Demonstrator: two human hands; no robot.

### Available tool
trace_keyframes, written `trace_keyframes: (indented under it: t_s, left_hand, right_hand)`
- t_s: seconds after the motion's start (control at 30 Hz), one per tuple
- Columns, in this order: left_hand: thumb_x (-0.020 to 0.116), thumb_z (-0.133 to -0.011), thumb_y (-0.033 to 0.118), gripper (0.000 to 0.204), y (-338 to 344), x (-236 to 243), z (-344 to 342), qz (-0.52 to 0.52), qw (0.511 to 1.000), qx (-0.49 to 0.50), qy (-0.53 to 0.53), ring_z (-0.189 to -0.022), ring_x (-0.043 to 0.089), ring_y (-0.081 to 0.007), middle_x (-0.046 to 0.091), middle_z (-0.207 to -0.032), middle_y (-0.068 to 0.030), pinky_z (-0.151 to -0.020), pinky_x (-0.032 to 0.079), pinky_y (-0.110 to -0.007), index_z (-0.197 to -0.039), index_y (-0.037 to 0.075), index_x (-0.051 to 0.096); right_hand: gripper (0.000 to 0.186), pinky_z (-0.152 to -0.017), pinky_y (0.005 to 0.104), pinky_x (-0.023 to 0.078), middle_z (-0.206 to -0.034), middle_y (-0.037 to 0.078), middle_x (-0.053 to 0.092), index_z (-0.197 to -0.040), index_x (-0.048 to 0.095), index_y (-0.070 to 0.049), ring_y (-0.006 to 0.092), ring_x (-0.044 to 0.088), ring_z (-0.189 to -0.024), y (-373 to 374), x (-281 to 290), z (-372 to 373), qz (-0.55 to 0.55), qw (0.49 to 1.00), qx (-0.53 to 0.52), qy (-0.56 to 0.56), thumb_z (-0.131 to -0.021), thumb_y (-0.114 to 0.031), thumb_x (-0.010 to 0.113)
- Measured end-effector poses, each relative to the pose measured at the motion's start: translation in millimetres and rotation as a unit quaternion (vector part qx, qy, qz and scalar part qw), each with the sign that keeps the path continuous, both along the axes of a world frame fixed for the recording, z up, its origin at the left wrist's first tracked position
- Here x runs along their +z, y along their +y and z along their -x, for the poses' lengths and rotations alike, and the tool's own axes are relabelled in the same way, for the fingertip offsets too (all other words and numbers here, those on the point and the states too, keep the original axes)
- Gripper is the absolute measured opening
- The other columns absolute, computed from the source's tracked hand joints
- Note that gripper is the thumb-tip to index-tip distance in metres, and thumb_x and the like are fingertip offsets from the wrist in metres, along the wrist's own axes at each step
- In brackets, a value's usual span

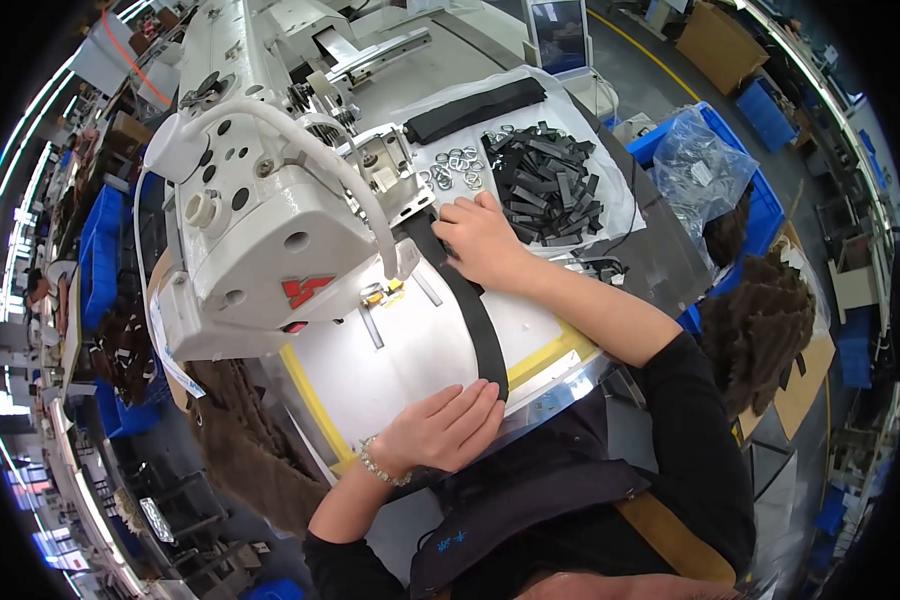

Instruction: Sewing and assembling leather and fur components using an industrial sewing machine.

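A long black strap [477, 318] curves over the white work surface [410, 345] beside the sewing machine head [270, 230]. My left hand [446, 428] rests on its near end, fingers stretched out and lying flat; the thumb is hidden. Farther up, my right hand [485, 243] has its fingers curled on the strap near the machine's metal clamp [388, 172]. The strap's far end passes out of sight beside the machine. Behind my right hand lie small metal rings [457, 165] and a heap of short black strap pieces [550, 185].
A rolled black bundle [477, 108] lies on white sheeting. To the right stands a blue bin [770, 215] with a clear plastic bag [705, 160]. Brown fluffy material [760, 320] hangs at the right, and more brown material [245, 440] lies at the left.
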State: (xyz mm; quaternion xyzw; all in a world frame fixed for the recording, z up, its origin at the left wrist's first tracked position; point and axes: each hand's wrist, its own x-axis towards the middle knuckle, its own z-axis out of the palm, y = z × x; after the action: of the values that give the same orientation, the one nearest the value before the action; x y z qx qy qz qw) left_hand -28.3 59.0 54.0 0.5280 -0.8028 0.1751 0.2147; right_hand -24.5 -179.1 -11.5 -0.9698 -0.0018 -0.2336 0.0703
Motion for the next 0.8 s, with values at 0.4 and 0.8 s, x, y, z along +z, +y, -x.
trace_keyframes:
  t_s: [0.4, 0.8]
  left_hand:
    - [0.056, -0.084, 0.015, 0.02, 29, 22, 26, 0.008, 0.993, -0.107, -0.038, -0.093, 0.067, -0.0205, 0.068, -0.101, -0.0098, -0.079, 0.05, -0.028, -0.097, 0.004, 0.067]
    - [0.06, -0.085, 0.01, 0.017, 36, 32, 13, -0.012, 0.999, 0.023, -0.031, -0.094, 0.067, -0.0199, 0.069, -0.102, -0.0072, -0.081, 0.052, -0.028, -0.099, 0.006, 0.069]
  right_hand:
    - [0.028, -0.079, 0.0365, 0.033, -0.084, 0.001, 0.055, -0.085, 0.066, -0.012, 0.0183, 0.053, -0.088, 1, 2, 1, -0.066, 0.996, -0.027, -0.057, -0.066, -0.027, 0.079]
    - [0.017, -0.075, 0.0369, 0.034, -0.082, -0.002, 0.055, -0.08, 0.063, -0.014, 0.0169, 0.054, -0.08, -5, 28, 6, -0.077, 0.99, 0.055, -0.102, -0.072, -0.018, 0.077]
